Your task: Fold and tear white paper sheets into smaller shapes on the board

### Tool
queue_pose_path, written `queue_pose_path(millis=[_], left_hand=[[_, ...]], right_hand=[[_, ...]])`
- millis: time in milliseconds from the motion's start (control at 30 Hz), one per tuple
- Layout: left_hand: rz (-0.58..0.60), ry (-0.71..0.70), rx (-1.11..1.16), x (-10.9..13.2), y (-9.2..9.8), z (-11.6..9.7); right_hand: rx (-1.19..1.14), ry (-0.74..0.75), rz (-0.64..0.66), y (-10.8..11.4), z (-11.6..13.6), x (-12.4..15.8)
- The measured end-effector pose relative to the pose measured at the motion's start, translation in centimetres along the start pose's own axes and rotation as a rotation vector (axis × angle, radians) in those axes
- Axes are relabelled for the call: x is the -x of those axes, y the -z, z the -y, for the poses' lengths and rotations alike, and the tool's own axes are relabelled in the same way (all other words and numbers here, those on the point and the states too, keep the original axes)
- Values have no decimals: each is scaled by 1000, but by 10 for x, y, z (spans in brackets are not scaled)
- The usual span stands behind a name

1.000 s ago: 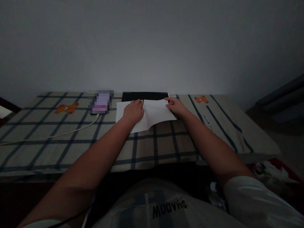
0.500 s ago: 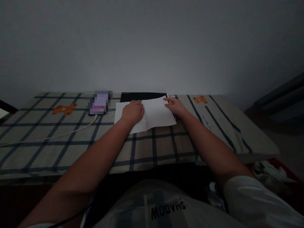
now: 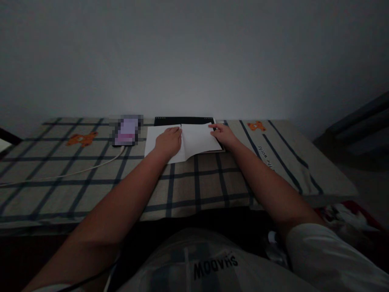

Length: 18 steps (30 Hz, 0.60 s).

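Note:
A white sheet of paper (image 3: 197, 136) with a crease down its middle lies partly over a flat black object (image 3: 185, 120). A small dark gap shows at the top of the crease. My left hand (image 3: 169, 142) rests on the left half beside the crease, its fingers pressed together and closed on the paper near the upper edge; its thumb is hard to make out. At the upper right corner, my right hand (image 3: 224, 136) holds the sheet between thumb and forefinger. The right half bends, with its lower edge curving upward.
A phone (image 3: 127, 132) with a white charging cable (image 3: 100, 165) lies to the left on a checked tablecloth (image 3: 194, 182) printed with orange bears. A wall (image 3: 194, 61) rises behind the table. Below the right forearm is a clear bottle (image 3: 275, 247).
The left half of the paper and my left hand have shifted slightly away from me. The right half's lower edge has risen and curved, and a gap now shows at the crease's top.

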<state>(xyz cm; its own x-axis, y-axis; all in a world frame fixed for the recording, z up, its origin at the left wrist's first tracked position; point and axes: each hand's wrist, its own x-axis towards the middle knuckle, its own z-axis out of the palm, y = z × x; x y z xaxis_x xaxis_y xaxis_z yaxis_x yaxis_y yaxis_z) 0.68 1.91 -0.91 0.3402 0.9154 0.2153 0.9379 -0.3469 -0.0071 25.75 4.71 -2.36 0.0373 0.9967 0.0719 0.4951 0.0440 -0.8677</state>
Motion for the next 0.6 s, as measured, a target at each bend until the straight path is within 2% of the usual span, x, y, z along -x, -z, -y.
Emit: queue_pose_path(millis=[333, 600], left_hand=[[24, 1, 0, 0, 2, -1], [23, 2, -9, -2, 0, -2]], right_hand=[[29, 4, 24, -1, -5, -3], [31, -24, 29, 2, 2, 2]])
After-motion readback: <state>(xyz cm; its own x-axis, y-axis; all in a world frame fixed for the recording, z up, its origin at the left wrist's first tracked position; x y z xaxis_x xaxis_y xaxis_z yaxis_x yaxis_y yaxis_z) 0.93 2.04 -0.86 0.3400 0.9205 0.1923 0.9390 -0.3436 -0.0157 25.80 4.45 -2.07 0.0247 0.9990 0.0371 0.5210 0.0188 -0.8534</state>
